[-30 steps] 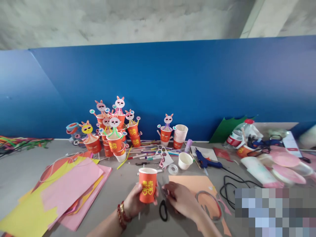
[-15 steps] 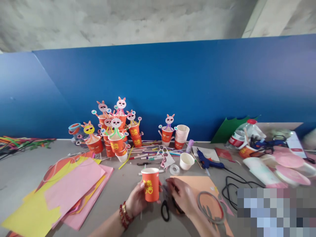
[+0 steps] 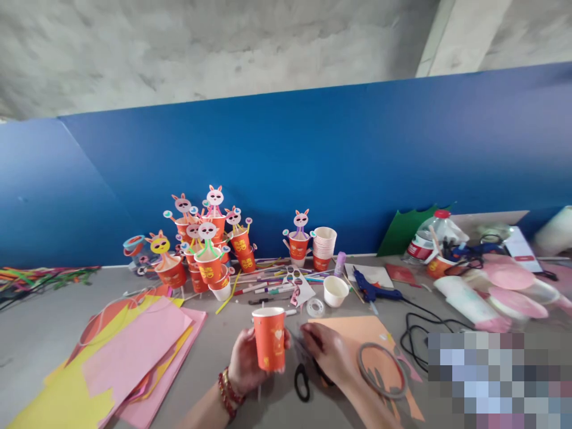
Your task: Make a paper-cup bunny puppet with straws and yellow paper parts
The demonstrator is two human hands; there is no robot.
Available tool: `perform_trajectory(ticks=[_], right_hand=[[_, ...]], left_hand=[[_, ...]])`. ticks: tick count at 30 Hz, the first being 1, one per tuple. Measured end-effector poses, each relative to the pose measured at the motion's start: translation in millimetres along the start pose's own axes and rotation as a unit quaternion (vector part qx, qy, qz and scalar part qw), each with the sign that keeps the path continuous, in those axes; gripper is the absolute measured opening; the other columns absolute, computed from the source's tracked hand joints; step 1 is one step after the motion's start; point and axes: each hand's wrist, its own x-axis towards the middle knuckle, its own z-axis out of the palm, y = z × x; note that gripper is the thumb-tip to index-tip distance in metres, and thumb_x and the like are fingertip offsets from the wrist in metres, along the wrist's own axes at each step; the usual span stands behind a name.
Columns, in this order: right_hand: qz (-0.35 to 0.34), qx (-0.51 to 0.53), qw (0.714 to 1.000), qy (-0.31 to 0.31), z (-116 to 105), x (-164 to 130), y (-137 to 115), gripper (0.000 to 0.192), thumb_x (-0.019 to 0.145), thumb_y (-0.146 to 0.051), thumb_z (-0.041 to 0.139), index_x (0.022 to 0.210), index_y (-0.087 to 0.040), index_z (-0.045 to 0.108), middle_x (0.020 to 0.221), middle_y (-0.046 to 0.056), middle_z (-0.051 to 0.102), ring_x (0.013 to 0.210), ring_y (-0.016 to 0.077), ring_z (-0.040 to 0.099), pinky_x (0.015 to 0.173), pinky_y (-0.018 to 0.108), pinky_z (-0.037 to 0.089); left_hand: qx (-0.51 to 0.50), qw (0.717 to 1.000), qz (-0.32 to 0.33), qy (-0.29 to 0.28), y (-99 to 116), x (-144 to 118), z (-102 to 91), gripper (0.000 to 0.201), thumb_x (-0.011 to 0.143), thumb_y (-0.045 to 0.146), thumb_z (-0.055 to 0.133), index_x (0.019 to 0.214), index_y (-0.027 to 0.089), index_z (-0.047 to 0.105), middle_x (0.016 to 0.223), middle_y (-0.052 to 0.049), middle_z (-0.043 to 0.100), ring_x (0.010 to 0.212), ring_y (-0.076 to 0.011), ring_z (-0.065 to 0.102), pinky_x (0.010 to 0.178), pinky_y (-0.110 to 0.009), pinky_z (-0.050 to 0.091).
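Note:
My left hand (image 3: 245,363), with a red bead bracelet on the wrist, grips an upright orange paper cup (image 3: 269,338) just above the grey table. My right hand (image 3: 329,354) lies on the table right of the cup, its fingers closed over black-handled scissors (image 3: 302,380), whose handle loops stick out toward me. An orange paper sheet (image 3: 357,330) lies under and beyond the right hand, with a grey ring (image 3: 381,369) on top of it.
Finished bunny cups (image 3: 205,250) cluster by the blue wall, beside a stack of cups (image 3: 324,245). Pink and yellow sheets (image 3: 111,357) lie at left. A white cup (image 3: 335,291), tape roll (image 3: 315,307), blue glue gun (image 3: 373,292), black cable (image 3: 420,336) and clutter fill the right side.
My left hand has turned the cup, so the yellow print has swung round to the left side. The right hand stays on the scissors. The camera has tilted slightly.

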Motion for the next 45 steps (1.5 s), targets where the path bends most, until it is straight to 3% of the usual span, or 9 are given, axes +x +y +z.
perform_trajectory(ticks=[7,13,20,24,27,31,36,40,45], right_hand=[[-0.003,0.002,1.000,0.000,2.0,-0.6,7.1,0.031,0.096,-0.033,0.044,0.094,-0.020,0.071,0.090,0.009,0.075,0.084,0.0248,0.070,0.076,0.033,0.051],[-0.002,0.009,1.000,-0.005,2.5,-0.1,3.7,0.032,0.096,-0.036,0.044,0.092,-0.021,0.072,0.089,0.009,0.076,0.082,0.0252,0.070,0.073,0.033,0.052],[-0.004,0.013,1.000,0.005,1.9,-0.6,-0.8,0.035,0.096,-0.038,0.042,0.087,-0.020,0.071,0.085,0.009,0.075,0.079,0.0245,0.070,0.071,0.032,0.051],[-0.018,0.017,1.000,0.002,-1.6,-2.5,-2.6,0.035,0.096,-0.041,0.043,0.091,-0.019,0.071,0.087,0.008,0.075,0.081,0.0242,0.069,0.074,0.032,0.052],[-0.066,0.045,0.997,-0.007,-5.4,-6.7,-10.2,0.035,0.096,-0.043,0.045,0.110,-0.020,0.067,0.092,0.008,0.072,0.083,0.0226,0.068,0.076,0.032,0.052],[-0.142,0.093,0.985,0.025,-1.2,-14.5,-25.1,0.049,0.089,-0.048,0.056,0.128,-0.018,0.055,0.123,0.015,0.063,0.112,0.0294,0.060,0.094,0.038,0.050],[-0.090,0.103,0.991,0.003,8.8,-19.1,-35.1,0.054,0.082,-0.043,0.068,0.129,-0.019,0.052,0.127,0.014,0.061,0.117,0.0305,0.058,0.099,0.041,0.049],[-0.093,0.097,0.991,0.028,10.8,-19.9,-30.8,0.062,0.081,-0.044,0.069,0.134,-0.019,0.047,0.133,0.015,0.057,0.124,0.0323,0.053,0.105,0.043,0.044],[-0.155,0.116,0.981,0.027,14.6,-21.6,-23.4,0.070,0.081,-0.039,0.065,0.142,-0.020,0.038,0.142,0.016,0.049,0.130,0.0331,0.048,0.107,0.044,0.043]], left_hand=[[0.043,0.997,0.055,-0.011,-1.1,-0.5,-7.2,0.054,0.074,0.050,0.075,0.115,0.016,0.064,0.112,-0.011,0.063,0.084,-0.0170,0.060,0.059,-0.024,0.047],[0.032,0.998,0.046,-0.018,4.0,-0.4,-8.8,0.061,0.075,0.043,0.072,0.129,0.019,0.055,0.114,-0.013,0.064,0.093,-0.0228,0.061,0.065,-0.030,0.050],[0.084,0.994,0.056,-0.034,5.6,1.3,-8.3,0.055,0.070,0.047,0.073,0.111,0.013,0.062,0.104,-0.015,0.067,0.090,-0.0245,0.064,0.059,-0.026,0.047],[0.107,0.993,0.038,-0.046,8.3,3.4,-5.1,0.052,0.068,0.042,0.073,0.111,0.016,0.065,0.106,-0.014,0.070,0.098,-0.0307,0.066,0.071,-0.036,0.052],[0.118,0.992,0.021,-0.047,6.8,5.1,-4.8,0.039,0.073,0.037,0.067,0.104,0.014,0.068,0.104,-0.014,0.072,0.102,-0.0330,0.066,0.082,-0.043,0.051],[0.134,0.990,0.029,-0.029,-3.4,6.5,-5.9,0.039,0.072,0.026,0.065,0.109,0.013,0.068,0.103,-0.013,0.073,0.103,-0.0321,0.066,0.090,-0.045,0.048],[0.186,0.981,0.051,0.010,-15.1,5.1,-6.9,0.054,0.065,0.016,0.069,0.119,0.016,0.064,0.107,-0.010,0.072,0.109,-0.0308,0.063,0.096,-0.040,0.045],[0.314,0.947,0.069,0.025,-19.7,3.4,-1.7,0.065,0.069,0.027,0.079,0.130,0.019,0.057,0.118,-0.011,0.068,0.113,-0.0309,0.059,0.101,-0.043,0.041],[0.484,0.860,0.152,0.046,-30.1,0.2,2.3,0.067,0.073,0.043,0.078,0.130,0.017,0.054,0.116,-0.014,0.065,0.115,-0.0319,0.056,0.106,-0.048,0.039]])
